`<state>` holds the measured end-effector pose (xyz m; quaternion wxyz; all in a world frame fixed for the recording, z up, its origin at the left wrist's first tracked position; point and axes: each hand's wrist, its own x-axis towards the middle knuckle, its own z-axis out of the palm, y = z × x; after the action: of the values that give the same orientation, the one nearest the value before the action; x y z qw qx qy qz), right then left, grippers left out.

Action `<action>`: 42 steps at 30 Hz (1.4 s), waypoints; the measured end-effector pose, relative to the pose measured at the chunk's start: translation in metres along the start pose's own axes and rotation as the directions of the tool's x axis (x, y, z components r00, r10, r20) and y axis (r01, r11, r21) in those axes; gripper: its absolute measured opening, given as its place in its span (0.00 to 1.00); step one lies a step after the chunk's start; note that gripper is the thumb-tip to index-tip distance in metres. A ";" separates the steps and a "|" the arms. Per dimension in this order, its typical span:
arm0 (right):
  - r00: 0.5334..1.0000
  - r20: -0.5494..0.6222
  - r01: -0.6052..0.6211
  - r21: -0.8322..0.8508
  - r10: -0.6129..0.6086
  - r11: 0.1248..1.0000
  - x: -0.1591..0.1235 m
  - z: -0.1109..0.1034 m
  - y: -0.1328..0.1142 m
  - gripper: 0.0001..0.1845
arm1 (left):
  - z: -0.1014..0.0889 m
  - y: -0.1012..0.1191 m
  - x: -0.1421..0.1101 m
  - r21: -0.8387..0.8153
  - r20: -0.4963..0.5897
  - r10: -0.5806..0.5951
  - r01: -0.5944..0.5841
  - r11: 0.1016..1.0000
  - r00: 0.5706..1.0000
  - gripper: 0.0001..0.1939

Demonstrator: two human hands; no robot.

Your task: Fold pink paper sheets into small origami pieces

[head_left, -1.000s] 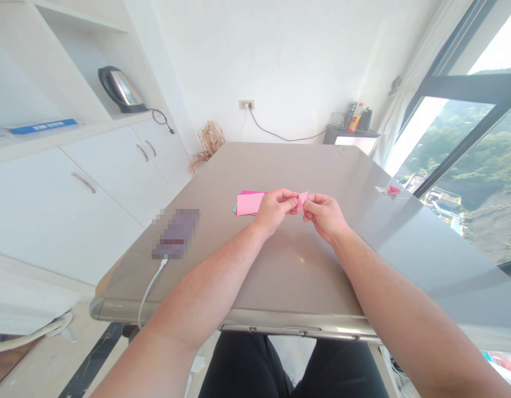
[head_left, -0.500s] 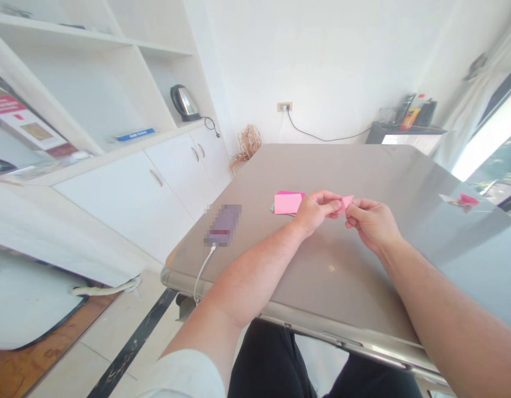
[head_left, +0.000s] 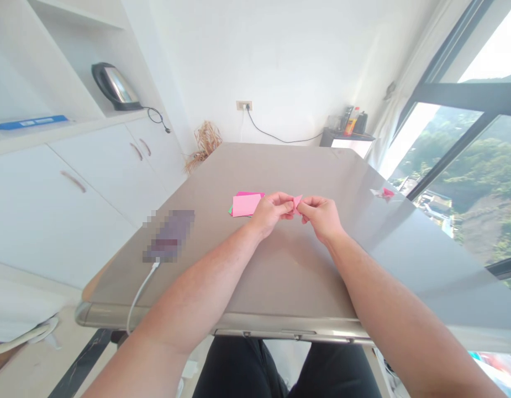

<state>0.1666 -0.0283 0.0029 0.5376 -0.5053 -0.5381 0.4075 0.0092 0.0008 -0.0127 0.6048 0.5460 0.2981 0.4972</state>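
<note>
A small folded piece of pink paper (head_left: pixel 297 201) is pinched between my two hands just above the table. My left hand (head_left: pixel 272 211) grips its left side between thumb and fingers. On its right side, my right hand (head_left: pixel 321 214) pinches it the same way. Much of the paper is covered by fingertips, with a pointed corner sticking up between them. Partly behind my left wrist lies a stack of coloured paper (head_left: pixel 246 205), light pink on top with darker pink and green edges showing.
A blurred-out phone-like object (head_left: pixel 170 235) with a white cable (head_left: pixel 140 290) lies at the left of the grey table (head_left: pixel 288 276). Crumpled clear and pink scraps (head_left: pixel 386 193) sit near the right edge. A kettle (head_left: pixel 117 87) stands on the left shelf; a window is at right.
The view swung left and then back right. Both hands keep hold of the pink paper, and less of it shows between the fingers now than half a second ago.
</note>
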 end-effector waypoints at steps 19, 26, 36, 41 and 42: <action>0.927 -0.043 0.326 -0.400 -0.372 0.857 0.000 0.004 0.008 0.09 | -0.008 0.003 0.005 0.010 -0.182 -0.032 0.034 0.999 0.983 0.15; 0.881 -0.001 0.416 -0.473 -0.473 0.777 0.001 0.006 0.015 0.05 | -0.007 0.003 0.005 -0.038 -0.196 -0.036 0.029 0.999 0.980 0.18; 0.872 0.014 0.370 -0.674 -0.490 0.639 0.011 -0.001 0.015 0.13 | 0.001 0.003 0.002 0.043 -0.208 -0.058 0.068 0.997 0.976 0.26; 0.889 -0.144 0.194 -0.742 -0.435 0.641 0.051 -0.049 0.020 0.11 | 0.002 -0.006 0.001 0.222 -0.122 -0.153 0.177 0.959 0.981 0.27; 0.895 -0.190 0.135 -0.746 -0.403 0.652 0.060 -0.066 0.022 0.10 | 0.002 -0.008 0.001 0.245 -0.104 -0.161 0.182 0.952 0.981 0.27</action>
<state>0.2394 0.0275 -0.0030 0.4375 -0.6490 -0.6223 -0.0136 0.0139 0.0017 -0.0195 0.5581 0.5698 0.4304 0.4226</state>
